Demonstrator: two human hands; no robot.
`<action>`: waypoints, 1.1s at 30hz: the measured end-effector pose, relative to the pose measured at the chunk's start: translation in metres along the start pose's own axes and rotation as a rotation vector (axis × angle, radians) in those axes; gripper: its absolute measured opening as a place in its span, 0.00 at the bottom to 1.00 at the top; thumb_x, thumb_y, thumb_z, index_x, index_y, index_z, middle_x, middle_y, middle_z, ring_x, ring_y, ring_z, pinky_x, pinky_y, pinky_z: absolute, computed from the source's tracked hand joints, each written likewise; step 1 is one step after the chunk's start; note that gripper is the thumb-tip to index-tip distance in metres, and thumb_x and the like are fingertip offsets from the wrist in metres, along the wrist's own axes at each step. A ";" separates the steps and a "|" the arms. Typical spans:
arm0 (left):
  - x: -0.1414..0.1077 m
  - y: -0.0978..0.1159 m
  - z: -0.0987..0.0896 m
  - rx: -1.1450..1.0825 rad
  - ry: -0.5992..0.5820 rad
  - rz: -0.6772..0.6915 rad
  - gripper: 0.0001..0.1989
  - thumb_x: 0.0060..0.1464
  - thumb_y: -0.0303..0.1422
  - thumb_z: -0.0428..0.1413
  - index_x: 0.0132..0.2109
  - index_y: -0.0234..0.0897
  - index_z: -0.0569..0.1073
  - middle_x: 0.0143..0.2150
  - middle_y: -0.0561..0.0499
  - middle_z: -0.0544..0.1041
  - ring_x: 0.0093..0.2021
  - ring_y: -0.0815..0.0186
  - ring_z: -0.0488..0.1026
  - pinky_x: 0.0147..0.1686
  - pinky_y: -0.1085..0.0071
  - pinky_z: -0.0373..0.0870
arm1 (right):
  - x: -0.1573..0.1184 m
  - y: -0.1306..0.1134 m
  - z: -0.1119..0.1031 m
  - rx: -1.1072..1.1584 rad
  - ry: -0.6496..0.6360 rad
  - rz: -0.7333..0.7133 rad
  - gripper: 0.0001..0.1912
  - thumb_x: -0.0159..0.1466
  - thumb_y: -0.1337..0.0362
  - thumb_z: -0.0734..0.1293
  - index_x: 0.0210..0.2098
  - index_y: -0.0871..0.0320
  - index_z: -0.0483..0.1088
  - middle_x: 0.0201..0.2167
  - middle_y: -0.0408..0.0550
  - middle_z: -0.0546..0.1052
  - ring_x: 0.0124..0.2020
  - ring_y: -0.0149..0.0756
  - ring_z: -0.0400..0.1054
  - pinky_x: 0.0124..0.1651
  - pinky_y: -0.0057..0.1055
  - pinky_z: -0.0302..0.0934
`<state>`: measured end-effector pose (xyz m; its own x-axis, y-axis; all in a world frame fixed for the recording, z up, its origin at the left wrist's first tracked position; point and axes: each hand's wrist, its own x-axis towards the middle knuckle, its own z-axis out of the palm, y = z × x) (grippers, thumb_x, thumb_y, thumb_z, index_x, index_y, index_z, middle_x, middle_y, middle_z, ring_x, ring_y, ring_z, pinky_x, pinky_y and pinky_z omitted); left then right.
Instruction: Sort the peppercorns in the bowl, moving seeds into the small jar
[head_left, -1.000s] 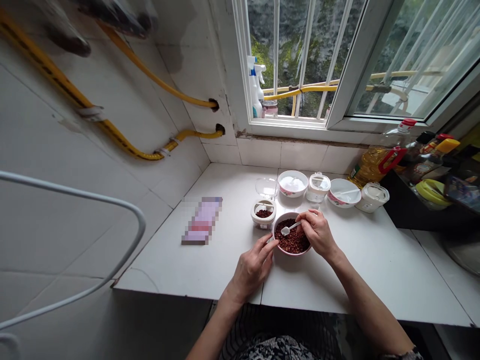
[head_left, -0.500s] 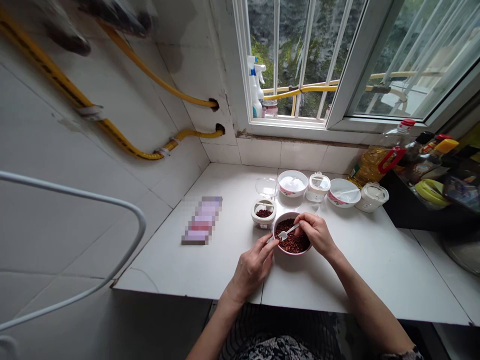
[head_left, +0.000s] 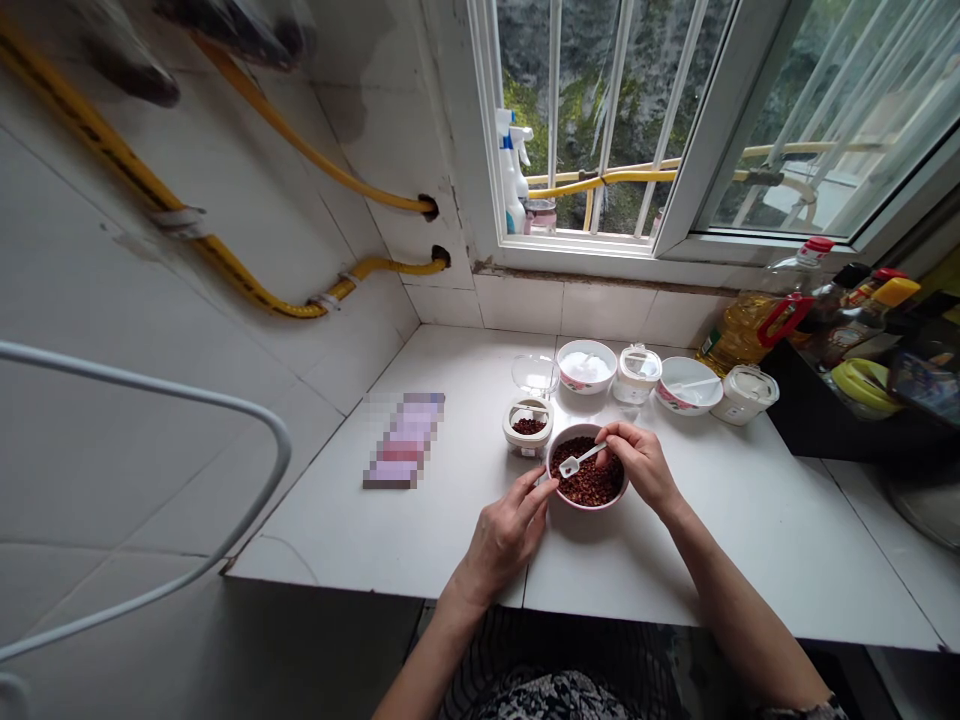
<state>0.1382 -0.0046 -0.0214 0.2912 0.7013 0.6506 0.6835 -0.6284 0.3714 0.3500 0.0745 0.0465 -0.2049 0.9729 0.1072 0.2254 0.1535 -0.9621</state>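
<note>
I've got the right hand (head_left: 637, 468)'s fingers clamped on the spoon (head_left: 570, 467) above the bowl (head_left: 589, 508), long axis two-to-eight, scoop toward eight o'clock! Left hand (head_left: 506, 535)'s fingers touch the rim; clamped, I can't tell. Jar (head_left: 529, 442) at ten; tabletop (head_left: 757, 535) stretches toward four, edge at six.

The white counter (head_left: 637, 572) holds three bowls (head_left: 591, 508) and three jars (head_left: 745, 405).

Yellow pipes (head_left: 219, 262) run along the tiled wall (head_left: 172, 335).

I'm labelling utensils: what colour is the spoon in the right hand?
White; the spoon shows best in the head view.
</note>
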 end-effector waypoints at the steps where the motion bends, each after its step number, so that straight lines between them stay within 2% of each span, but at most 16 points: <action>1: 0.000 0.000 0.000 0.000 -0.001 -0.001 0.22 0.64 0.21 0.49 0.62 0.41 0.65 0.57 0.41 0.75 0.54 0.61 0.78 0.48 0.69 0.79 | 0.000 0.000 0.001 -0.023 -0.002 -0.013 0.08 0.59 0.63 0.61 0.29 0.56 0.72 0.18 0.42 0.76 0.22 0.36 0.71 0.32 0.32 0.66; 7: 0.001 0.002 -0.001 0.005 0.004 -0.007 0.22 0.64 0.22 0.49 0.62 0.41 0.65 0.57 0.42 0.75 0.54 0.61 0.78 0.47 0.69 0.80 | -0.002 -0.001 0.006 -0.070 -0.030 -0.036 0.08 0.59 0.65 0.61 0.28 0.55 0.72 0.18 0.42 0.76 0.23 0.35 0.71 0.33 0.31 0.65; 16: 0.000 0.000 0.000 0.004 -0.007 -0.010 0.21 0.64 0.22 0.49 0.62 0.41 0.65 0.57 0.41 0.75 0.55 0.61 0.78 0.49 0.69 0.79 | 0.003 -0.004 -0.001 0.031 0.055 0.023 0.09 0.58 0.60 0.62 0.29 0.56 0.72 0.17 0.42 0.76 0.23 0.35 0.70 0.32 0.31 0.64; 20: -0.002 0.000 0.000 0.006 -0.014 -0.013 0.21 0.64 0.22 0.49 0.62 0.41 0.65 0.58 0.41 0.75 0.55 0.61 0.78 0.49 0.68 0.79 | 0.006 -0.011 0.001 0.061 0.095 -0.015 0.10 0.60 0.59 0.63 0.31 0.56 0.73 0.19 0.43 0.77 0.24 0.36 0.72 0.34 0.33 0.66; 24: -0.002 0.000 0.000 0.003 -0.012 -0.014 0.21 0.64 0.22 0.49 0.62 0.41 0.66 0.58 0.41 0.75 0.55 0.61 0.77 0.49 0.68 0.79 | 0.009 -0.018 0.010 0.024 0.147 -0.134 0.10 0.65 0.58 0.62 0.36 0.56 0.72 0.25 0.45 0.81 0.30 0.39 0.76 0.38 0.36 0.68; 28: -0.001 0.000 0.001 -0.005 -0.009 -0.013 0.22 0.64 0.22 0.49 0.62 0.41 0.65 0.58 0.42 0.75 0.55 0.61 0.78 0.49 0.68 0.79 | 0.012 -0.018 0.025 -0.204 0.139 -0.388 0.10 0.70 0.63 0.60 0.42 0.54 0.73 0.33 0.48 0.84 0.39 0.41 0.78 0.50 0.42 0.66; 31: 0.000 0.000 0.001 0.004 -0.001 0.000 0.22 0.64 0.22 0.48 0.62 0.41 0.65 0.57 0.41 0.75 0.55 0.60 0.78 0.48 0.68 0.79 | 0.013 -0.016 0.030 -0.399 0.055 -0.601 0.12 0.69 0.69 0.59 0.42 0.54 0.73 0.36 0.48 0.85 0.37 0.40 0.78 0.58 0.47 0.61; 33: 0.000 0.000 0.000 0.007 -0.008 0.002 0.22 0.64 0.22 0.48 0.62 0.41 0.65 0.57 0.41 0.75 0.55 0.60 0.77 0.49 0.68 0.79 | 0.011 -0.016 0.028 -0.457 0.049 -0.671 0.13 0.69 0.71 0.58 0.42 0.54 0.73 0.36 0.48 0.85 0.36 0.39 0.78 0.60 0.49 0.59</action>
<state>0.1385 -0.0043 -0.0215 0.2978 0.7028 0.6461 0.6878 -0.6273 0.3653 0.3175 0.0783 0.0564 -0.3952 0.6532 0.6458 0.4376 0.7521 -0.4929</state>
